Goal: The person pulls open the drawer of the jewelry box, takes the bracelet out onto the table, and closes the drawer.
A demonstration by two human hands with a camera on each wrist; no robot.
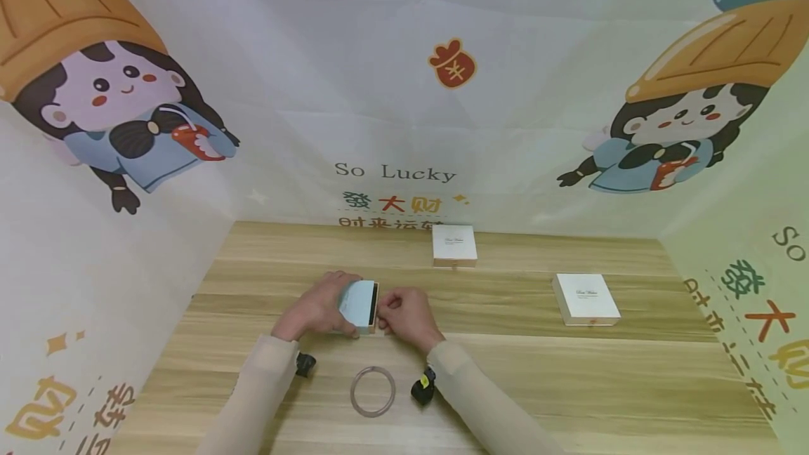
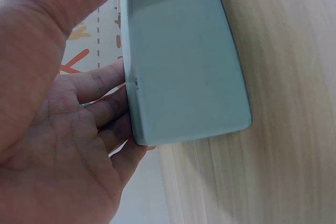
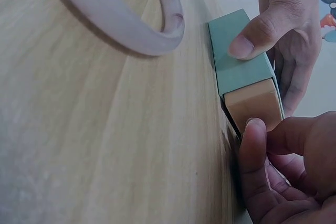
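Observation:
In the head view a pale blue-green drawer-style box (image 1: 357,302) is on the table. My left hand (image 1: 321,304) grips it from the left, thumb on the near side and fingers round the far side. The sleeve's broad face (image 2: 184,66) fills the left wrist view. A tan inner drawer (image 3: 253,101) sticks out slightly at the right end. There the thumb and forefinger of my right hand (image 1: 407,316) pinch at the drawer's lower edge; what exactly lies between the fingertips is hidden. A pinkish translucent bangle (image 1: 353,392) lies flat on the table nearer the body.
Two white lidded boxes with small print stand on the wooden table: one at the back middle (image 1: 454,243), another to the right (image 1: 586,298). A printed cloth wall (image 1: 303,104) closes off the table's back and sides.

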